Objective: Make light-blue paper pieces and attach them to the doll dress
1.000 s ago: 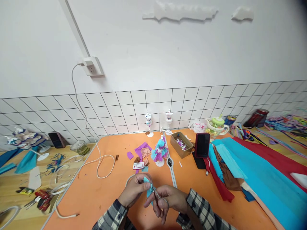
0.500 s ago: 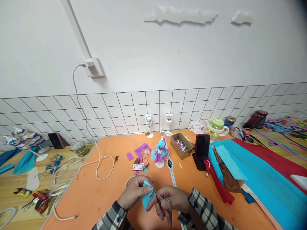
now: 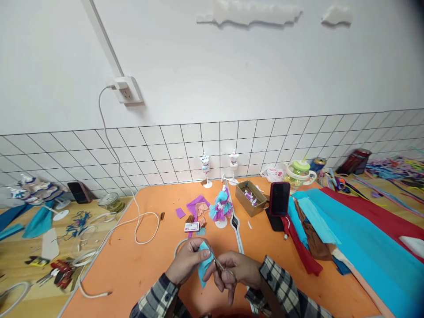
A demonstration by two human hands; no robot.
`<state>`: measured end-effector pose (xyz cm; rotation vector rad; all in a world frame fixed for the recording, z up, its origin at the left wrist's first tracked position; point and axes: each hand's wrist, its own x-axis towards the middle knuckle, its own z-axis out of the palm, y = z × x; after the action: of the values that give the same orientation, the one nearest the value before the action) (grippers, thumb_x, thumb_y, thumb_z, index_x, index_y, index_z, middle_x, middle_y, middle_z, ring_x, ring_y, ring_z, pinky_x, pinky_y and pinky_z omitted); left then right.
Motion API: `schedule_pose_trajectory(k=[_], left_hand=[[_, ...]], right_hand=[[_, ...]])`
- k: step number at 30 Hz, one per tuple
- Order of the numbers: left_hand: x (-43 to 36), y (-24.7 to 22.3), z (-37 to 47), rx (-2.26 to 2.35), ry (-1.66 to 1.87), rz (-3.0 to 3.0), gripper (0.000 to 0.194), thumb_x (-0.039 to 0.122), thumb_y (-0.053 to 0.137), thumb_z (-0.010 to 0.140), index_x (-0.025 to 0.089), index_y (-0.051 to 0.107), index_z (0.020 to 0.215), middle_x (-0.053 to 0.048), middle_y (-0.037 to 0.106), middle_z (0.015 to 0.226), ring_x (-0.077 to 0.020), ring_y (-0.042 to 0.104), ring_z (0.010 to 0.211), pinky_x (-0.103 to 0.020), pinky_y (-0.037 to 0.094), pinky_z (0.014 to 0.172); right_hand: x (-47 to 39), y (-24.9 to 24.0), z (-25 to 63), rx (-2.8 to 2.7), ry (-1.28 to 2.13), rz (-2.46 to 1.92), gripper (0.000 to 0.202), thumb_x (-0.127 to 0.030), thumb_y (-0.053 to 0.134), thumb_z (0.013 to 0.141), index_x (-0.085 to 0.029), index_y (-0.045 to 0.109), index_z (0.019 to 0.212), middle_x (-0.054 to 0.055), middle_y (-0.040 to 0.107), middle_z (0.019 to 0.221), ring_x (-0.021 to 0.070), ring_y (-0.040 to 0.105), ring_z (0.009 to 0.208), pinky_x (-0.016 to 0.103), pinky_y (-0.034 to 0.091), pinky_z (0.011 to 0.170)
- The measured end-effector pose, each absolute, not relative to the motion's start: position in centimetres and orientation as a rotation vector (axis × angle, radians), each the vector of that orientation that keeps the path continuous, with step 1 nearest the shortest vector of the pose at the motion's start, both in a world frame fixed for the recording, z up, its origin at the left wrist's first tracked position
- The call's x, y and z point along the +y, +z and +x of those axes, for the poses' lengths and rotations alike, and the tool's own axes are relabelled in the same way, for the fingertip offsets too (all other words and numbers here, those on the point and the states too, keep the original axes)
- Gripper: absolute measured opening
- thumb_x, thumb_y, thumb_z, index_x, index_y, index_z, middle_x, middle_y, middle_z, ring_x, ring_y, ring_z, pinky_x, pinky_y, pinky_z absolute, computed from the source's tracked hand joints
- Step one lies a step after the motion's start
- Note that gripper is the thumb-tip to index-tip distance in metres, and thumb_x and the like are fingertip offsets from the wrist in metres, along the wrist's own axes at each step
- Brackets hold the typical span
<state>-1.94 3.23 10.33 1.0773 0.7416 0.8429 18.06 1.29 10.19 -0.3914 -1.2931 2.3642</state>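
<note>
A small light-blue piece of cloth [image 3: 204, 270] is pinched between the thumb and fingers of my left hand [image 3: 188, 259]. My right hand [image 3: 233, 271] has its fingers in the loops of a pair of scissors [image 3: 218, 263], whose blades lie against the cloth's upper right edge. Just beyond my hands stands a miniature dress form [image 3: 221, 205] in a blue and purple dress. Left of it are purple cloth scraps [image 3: 198, 204], peach scraps [image 3: 201, 209] and a small white box [image 3: 191, 227].
Two small dress forms [image 3: 206, 170] stand by the tiled wall. A cardboard box [image 3: 251, 198] holds small parts, beside a phone on a stand [image 3: 279, 201]. Long blue cloth [image 3: 361, 247] and red cloth cover the right side. A white cable [image 3: 136, 229] loops across the left.
My view has shifted slightly. Both hands remain together, with the scissors still at the cloth's edge; the cloth looks turned a little and narrower.
</note>
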Motion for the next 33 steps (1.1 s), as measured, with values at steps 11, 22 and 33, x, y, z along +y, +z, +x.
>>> schedule_pose_trajectory(k=[11, 22, 33], left_hand=[[2.9, 10.2, -1.6, 0.736, 0.825, 1.157, 0.032, 0.040, 0.077, 0.069, 0.012, 0.063, 0.064, 0.000, 0.055, 0.059, -0.0103, 0.046, 0.058, -0.023, 0.036, 0.059], [2.9, 10.2, -1.0, 0.683, 0.832, 1.208, 0.033, 0.040, 0.078, 0.067, 0.011, 0.063, 0.063, 0.001, 0.054, 0.061, -0.0102, 0.046, 0.059, -0.025, 0.038, 0.066], [2.6, 10.4, -1.6, 0.744, 0.798, 1.204, 0.036, 0.045, 0.079, 0.063, 0.012, 0.068, 0.074, 0.000, 0.055, 0.066, -0.0118, 0.049, 0.062, -0.026, 0.042, 0.067]], right_hand=[[1.1, 9.4, 18.6, -1.320, 2.301, -0.410, 0.053, -0.052, 0.069, 0.073, -0.008, 0.068, 0.102, -0.005, 0.045, 0.061, 0.0045, 0.041, 0.053, 0.018, 0.051, 0.050], [1.1, 9.5, 19.0, -1.371, 2.287, -0.425, 0.041, -0.042, 0.070, 0.073, -0.007, 0.070, 0.096, -0.005, 0.043, 0.059, 0.0043, 0.041, 0.052, 0.015, 0.049, 0.046], [1.0, 9.3, 19.2, -1.356, 2.322, -0.432, 0.038, -0.038, 0.069, 0.076, -0.009, 0.069, 0.100, -0.007, 0.045, 0.052, 0.0024, 0.038, 0.042, 0.018, 0.053, 0.046]])
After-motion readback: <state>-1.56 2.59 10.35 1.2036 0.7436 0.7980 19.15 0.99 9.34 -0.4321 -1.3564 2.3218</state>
